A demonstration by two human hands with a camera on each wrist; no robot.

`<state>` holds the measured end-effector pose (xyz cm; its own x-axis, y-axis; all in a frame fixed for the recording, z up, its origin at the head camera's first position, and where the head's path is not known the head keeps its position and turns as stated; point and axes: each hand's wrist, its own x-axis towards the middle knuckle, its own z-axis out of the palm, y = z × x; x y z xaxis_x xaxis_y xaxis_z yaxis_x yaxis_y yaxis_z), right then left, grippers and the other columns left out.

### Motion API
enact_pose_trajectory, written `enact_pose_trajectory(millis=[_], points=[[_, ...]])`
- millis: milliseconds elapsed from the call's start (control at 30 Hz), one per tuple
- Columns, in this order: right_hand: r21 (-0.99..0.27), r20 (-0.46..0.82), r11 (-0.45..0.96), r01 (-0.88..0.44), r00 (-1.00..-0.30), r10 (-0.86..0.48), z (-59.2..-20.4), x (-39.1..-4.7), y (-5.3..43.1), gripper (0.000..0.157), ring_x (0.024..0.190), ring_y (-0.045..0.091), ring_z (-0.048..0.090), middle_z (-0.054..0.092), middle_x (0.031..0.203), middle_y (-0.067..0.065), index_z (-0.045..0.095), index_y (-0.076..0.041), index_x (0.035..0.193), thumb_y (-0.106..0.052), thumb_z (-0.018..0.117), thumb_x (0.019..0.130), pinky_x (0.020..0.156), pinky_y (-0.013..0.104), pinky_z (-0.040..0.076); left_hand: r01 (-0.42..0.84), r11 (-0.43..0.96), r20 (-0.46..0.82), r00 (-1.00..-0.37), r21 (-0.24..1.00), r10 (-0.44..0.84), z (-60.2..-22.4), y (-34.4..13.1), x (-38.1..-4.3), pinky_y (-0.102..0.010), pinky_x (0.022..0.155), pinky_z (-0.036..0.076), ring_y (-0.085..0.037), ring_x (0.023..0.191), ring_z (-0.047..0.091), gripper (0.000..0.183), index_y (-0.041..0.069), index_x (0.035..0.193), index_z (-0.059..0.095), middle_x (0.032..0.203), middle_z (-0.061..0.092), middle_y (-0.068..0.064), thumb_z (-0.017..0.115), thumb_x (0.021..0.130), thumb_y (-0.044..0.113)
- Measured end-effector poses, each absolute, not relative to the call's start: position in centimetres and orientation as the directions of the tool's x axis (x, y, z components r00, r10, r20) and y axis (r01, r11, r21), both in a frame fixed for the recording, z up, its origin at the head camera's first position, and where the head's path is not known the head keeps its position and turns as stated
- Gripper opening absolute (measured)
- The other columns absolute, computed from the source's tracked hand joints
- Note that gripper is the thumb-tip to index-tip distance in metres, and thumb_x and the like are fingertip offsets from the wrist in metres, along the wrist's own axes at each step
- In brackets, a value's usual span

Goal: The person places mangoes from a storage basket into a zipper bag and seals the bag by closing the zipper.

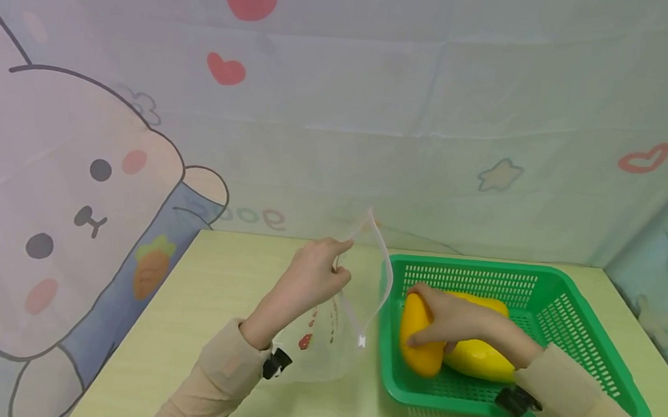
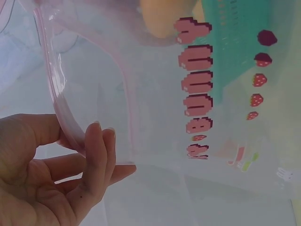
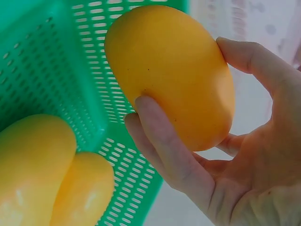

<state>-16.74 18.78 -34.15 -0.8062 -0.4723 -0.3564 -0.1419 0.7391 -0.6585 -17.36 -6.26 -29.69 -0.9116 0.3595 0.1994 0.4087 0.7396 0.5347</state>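
My left hand (image 1: pixel 316 274) pinches the rim of a clear zip bag (image 2: pixel 155 108) between thumb and fingers. The bag stands with its mouth spread, a pale zip strip along the rim and a white slider at the lower corner in the head view. Pink lettering and small strawberries are printed on its side. My right hand (image 1: pixel 456 319) grips an orange-yellow mango (image 3: pixel 169 75), thumb on one side and fingers on the other. In the head view that mango is over the left part of a green basket (image 1: pixel 607 335), close beside the bag.
Other yellow mangoes (image 1: pixel 478 358) lie in the basket, partly hidden by my right arm. The basket stands on the right of a pale wooden table (image 1: pixel 183 327). Behind the table hangs a printed cloth (image 1: pixel 341 117) with hearts and a cartoon bear.
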Motion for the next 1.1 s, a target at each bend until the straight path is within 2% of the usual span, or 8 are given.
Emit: enact_pose_trajectory(millis=[267, 500, 733, 1100], points=[[-0.736, -0.300, 0.666, -0.124, -0.821, -0.485, -33.6, -16.1, 19.6, 0.081, 0.085, 0.021, 0.056, 0.053, 0.104, 0.011, 0.029, -0.008, 0.142, -0.030, 0.075, 0.080, 0.061, 0.035, 0.056, 0.416, 0.743, 0.198, -0.908, 0.525, 0.368, -29.9, -6.3, -17.4, -0.019, 0.045, 0.021, -0.007, 0.044, 0.021, 0.052, 0.000, 0.132, 0.056, 0.140, 0.052, -0.020, 0.050, 0.080, -0.003], [-0.778, -0.252, 0.617, -0.115, -0.843, -0.475, -32.6, -15.7, 19.9, 0.083, 0.086, 0.023, 0.057, 0.053, 0.109, 0.015, 0.024, -0.006, 0.146, -0.032, 0.072, 0.083, 0.064, 0.035, 0.056, 0.415, 0.742, 0.192, -0.908, 0.527, 0.372, -30.1, -6.2, -17.5, -0.019, 0.044, 0.020, -0.007, 0.044, 0.021, 0.053, 0.000, 0.133, 0.055, 0.141, 0.051, -0.018, 0.049, 0.081, -0.004], [-0.803, -0.199, 0.587, -0.106, -0.881, -0.430, -32.0, -15.3, 20.0, 0.084, 0.087, 0.023, 0.060, 0.054, 0.115, 0.018, 0.017, -0.012, 0.150, -0.034, 0.068, 0.087, 0.069, 0.034, 0.056, 0.423, 0.742, 0.207, -0.905, 0.520, 0.371, -30.3, -6.3, -17.5, -0.019, 0.045, 0.022, -0.007, 0.044, 0.022, 0.053, 0.000, 0.133, 0.056, 0.140, 0.053, -0.017, 0.050, 0.080, -0.004], [-0.834, -0.145, 0.548, -0.061, -0.935, -0.324, -30.7, -14.8, 19.7, 0.087, 0.086, 0.025, 0.063, 0.045, 0.131, 0.027, 0.008, -0.021, 0.152, -0.039, 0.065, 0.089, 0.071, 0.034, 0.056, 0.422, 0.747, 0.212, -0.906, 0.513, 0.366, -30.2, -6.3, -17.4, -0.019, 0.045, 0.022, -0.007, 0.044, 0.025, 0.054, 0.000, 0.133, 0.056, 0.139, 0.053, -0.017, 0.050, 0.080, -0.005]])
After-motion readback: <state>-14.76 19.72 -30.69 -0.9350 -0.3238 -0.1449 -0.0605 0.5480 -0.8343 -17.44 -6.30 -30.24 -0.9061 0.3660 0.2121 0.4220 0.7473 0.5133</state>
